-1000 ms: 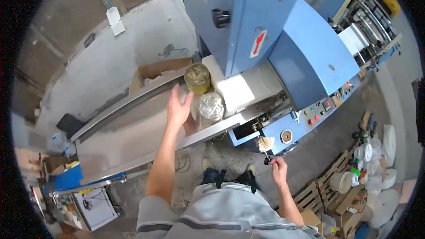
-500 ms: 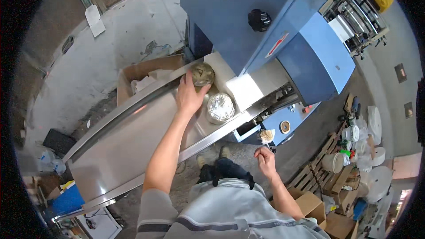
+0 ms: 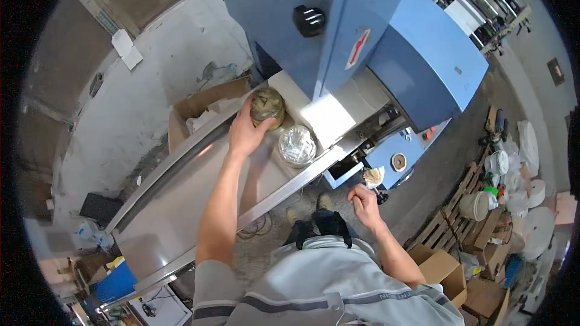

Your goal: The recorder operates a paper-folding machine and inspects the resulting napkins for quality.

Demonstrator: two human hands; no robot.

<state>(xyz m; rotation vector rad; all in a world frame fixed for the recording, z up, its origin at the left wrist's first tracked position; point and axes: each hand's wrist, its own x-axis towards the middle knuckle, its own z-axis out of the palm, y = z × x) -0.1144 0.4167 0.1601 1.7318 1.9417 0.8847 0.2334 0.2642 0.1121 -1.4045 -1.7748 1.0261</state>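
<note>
My left hand [image 3: 244, 134] reaches up the sloping metal chute, its fingers and thumb wrapped round the side of a round brownish-green bundle [image 3: 267, 107]. What the bundle is made of I cannot make out. Just beside it, nearer to me, sits a round silver bundle in shiny crinkled wrap [image 3: 297, 145], apart from my fingers. Both rest at the chute's upper end, against the pale belt [image 3: 329, 118]. My right hand [image 3: 365, 204] hangs at waist height with curled fingers, and no object shows in it.
The raised-edge chute [image 3: 175, 217] runs down to the left from a blue machine [image 3: 423, 48] with a black knob [image 3: 309, 21]. Behind the chute stands an open cardboard box [image 3: 180, 124]. A tape roll [image 3: 399, 162] lies on the blue ledge. Pallets [image 3: 444, 214] and buckets crowd the right.
My view has shifted slightly, so the machine and chute sit differently. The left hand stays on the brownish-green bundle, its grip now lower round the side. The right hand remains curled.
</note>
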